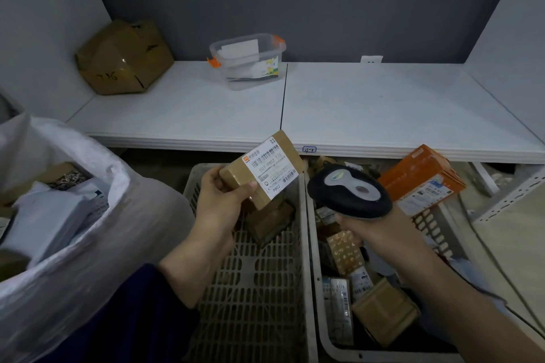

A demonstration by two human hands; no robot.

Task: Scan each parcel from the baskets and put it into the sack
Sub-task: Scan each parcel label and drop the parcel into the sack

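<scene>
Above the left basket [250, 318], the left grip [219, 194] clasps a small brown parcel [265, 169] at its lower-left end. The parcel's long axis slants up to the right and its white label faces the camera. Just right of it, over the right basket [317, 289], the right grip [371, 227] clenches a black scanner [349, 190] by the handle. A white sack [97, 259] stands far left.

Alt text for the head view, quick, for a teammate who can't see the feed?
The left hand holds a small brown parcel, label up, above the left basket, while the right hand grips a handheld scanner beside it. A white sack with parcels stands to the left; the right basket holds more parcels.
</scene>
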